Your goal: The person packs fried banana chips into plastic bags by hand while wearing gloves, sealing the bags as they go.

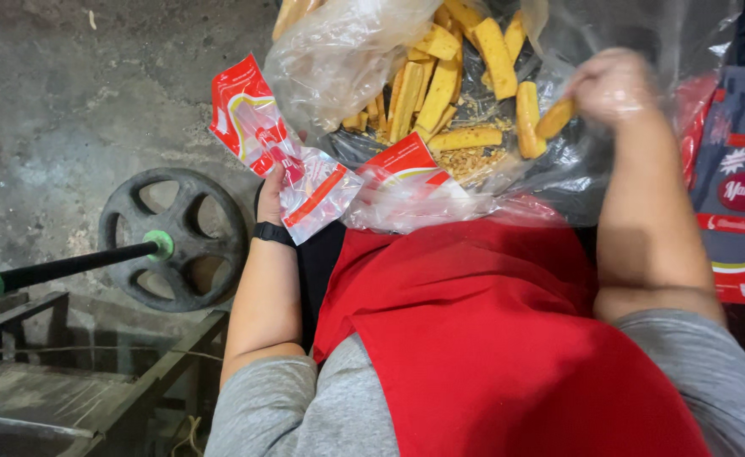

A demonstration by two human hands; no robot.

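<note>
**Both arms extended forward**

The left hand (273,188) is raised toward eleven o'clock, fingers closed in a grip, a black band worn at the wrist. The right hand (611,85) is reached toward one o'clock, fingers curled shut.

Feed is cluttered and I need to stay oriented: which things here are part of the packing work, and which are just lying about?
In use:
left hand holding small red-and-clear packets
right hand gripping a yellow stick
big clear bag of yellow sticks

Lying about:
dark spoked wheel on the floor
green-tipped rod
metal frame
printed sack
</note>
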